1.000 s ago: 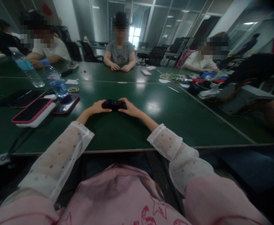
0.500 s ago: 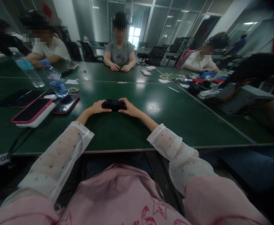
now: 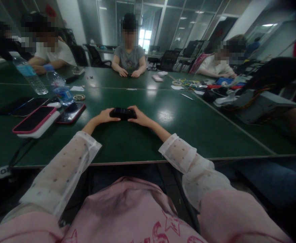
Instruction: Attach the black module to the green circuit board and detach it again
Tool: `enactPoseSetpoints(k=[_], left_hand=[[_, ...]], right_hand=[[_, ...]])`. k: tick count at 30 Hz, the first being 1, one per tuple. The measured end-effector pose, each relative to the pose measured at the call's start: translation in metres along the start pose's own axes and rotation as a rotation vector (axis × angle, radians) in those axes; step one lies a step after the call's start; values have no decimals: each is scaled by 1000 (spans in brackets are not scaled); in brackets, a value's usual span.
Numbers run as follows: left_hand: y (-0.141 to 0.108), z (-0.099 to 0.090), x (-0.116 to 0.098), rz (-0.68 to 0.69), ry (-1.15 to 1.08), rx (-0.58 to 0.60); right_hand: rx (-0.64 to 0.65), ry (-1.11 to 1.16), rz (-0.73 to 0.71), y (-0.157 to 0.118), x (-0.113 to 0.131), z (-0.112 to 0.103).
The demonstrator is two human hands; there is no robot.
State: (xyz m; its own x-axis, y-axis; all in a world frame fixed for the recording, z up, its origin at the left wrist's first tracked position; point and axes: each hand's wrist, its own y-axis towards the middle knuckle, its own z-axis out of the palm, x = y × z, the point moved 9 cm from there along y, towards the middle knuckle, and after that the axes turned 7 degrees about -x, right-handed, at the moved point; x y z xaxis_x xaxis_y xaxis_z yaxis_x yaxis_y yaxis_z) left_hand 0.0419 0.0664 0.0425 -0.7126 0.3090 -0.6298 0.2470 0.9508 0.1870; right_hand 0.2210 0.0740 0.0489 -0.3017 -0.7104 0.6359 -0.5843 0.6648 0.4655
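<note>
Between my two hands is a small black device [image 3: 122,114] with a dark screen on its upper face, at the middle of the green table [image 3: 138,141]. My left hand [image 3: 107,115] is closed around its left end, thumb along the near side. Around the right end, my right hand [image 3: 138,115] is closed in the same way, with the thumb in front. The device's far side and most of my fingers behind it are hidden. Its exact kind is too dark to make out.
Left of my hands lie a pink-cased phone [image 3: 35,118] on a white box, another phone [image 3: 71,112], a tape roll [image 3: 79,97] and two water bottles [image 3: 62,92]. A metal computer case [image 3: 261,106] and tangled cables [image 3: 188,83] are at the right. Several people sit around the table.
</note>
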Motion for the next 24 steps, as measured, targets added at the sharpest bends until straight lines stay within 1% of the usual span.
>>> enactPoseSetpoints(k=[6, 10, 19, 24], left_hand=[[2, 1, 3, -17, 25, -2], [2, 1, 2, -5, 16, -5], [2, 2, 7, -23, 8, -5], [1, 1, 4, -28, 9, 1]], right_hand=[[-13, -20, 3, 1, 1, -1], [-19, -21, 8, 2, 3, -1], [-14, -20, 56, 1, -3, -1], [-20, -5, 72, 0, -3, -2]])
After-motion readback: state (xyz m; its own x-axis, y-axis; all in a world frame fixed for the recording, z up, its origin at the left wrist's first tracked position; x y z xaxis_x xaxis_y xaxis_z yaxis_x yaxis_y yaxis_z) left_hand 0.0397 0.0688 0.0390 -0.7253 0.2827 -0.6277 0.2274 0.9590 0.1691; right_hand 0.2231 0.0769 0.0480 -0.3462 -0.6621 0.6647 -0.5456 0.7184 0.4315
